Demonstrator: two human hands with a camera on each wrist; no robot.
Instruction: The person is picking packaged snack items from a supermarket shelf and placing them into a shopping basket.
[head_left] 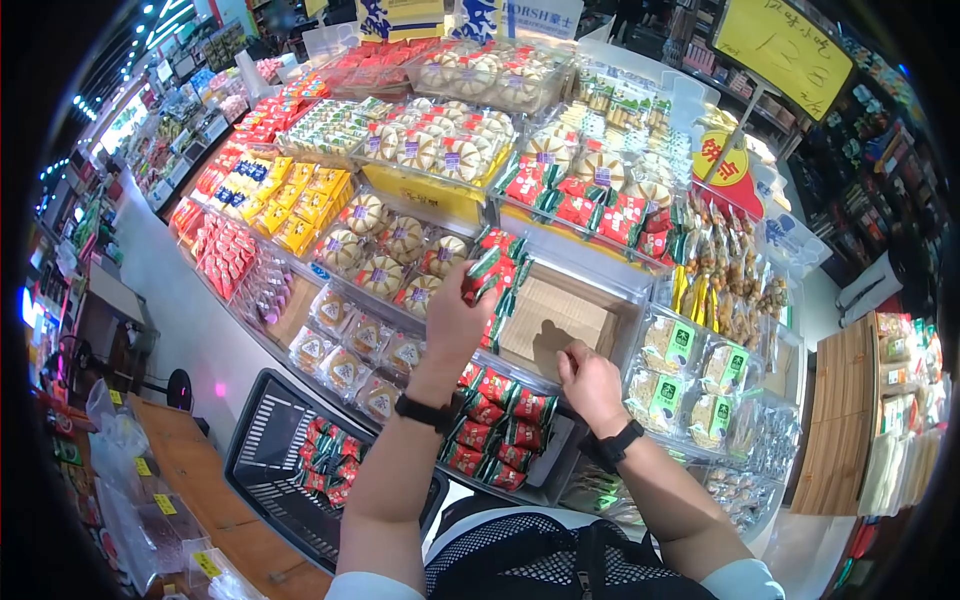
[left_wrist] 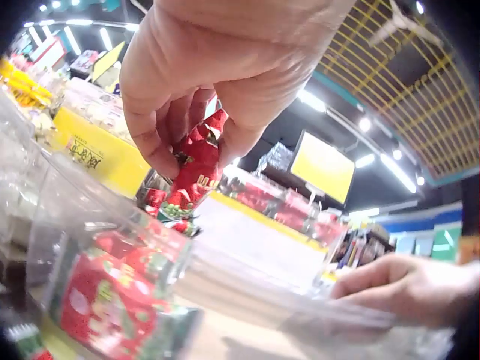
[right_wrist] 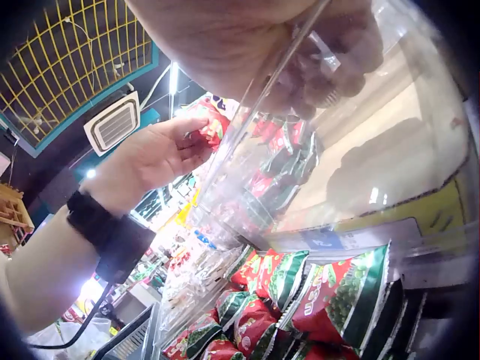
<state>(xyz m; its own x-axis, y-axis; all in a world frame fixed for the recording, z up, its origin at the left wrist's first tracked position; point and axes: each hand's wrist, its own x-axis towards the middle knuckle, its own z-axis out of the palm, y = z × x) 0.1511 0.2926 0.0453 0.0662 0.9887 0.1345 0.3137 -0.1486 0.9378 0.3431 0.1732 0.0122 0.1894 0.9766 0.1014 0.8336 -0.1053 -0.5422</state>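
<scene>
My left hand (head_left: 458, 325) pinches a red and green snack packet (left_wrist: 199, 159) between thumb and fingers, above the left side of a clear plastic bin. A row of similar packets (head_left: 510, 268) lines that side of the bin, whose brown cardboard floor (head_left: 545, 315) shows to the right. Over the bin's front edge is my right hand (head_left: 592, 385), its fingers loosely curled with nothing seen in them. The right wrist view shows those fingers through the clear bin wall (right_wrist: 251, 124). More red and green packets (head_left: 490, 425) fill a lower bin just in front.
A dark shopping basket (head_left: 247, 455) with several red and green packets (head_left: 330, 460) stands at the lower left. Round wrapped cakes (head_left: 380, 275) lie left of the bin, and green-labelled packs (head_left: 685, 380) lie to its right. A yellow price sign (head_left: 785, 55) rises behind.
</scene>
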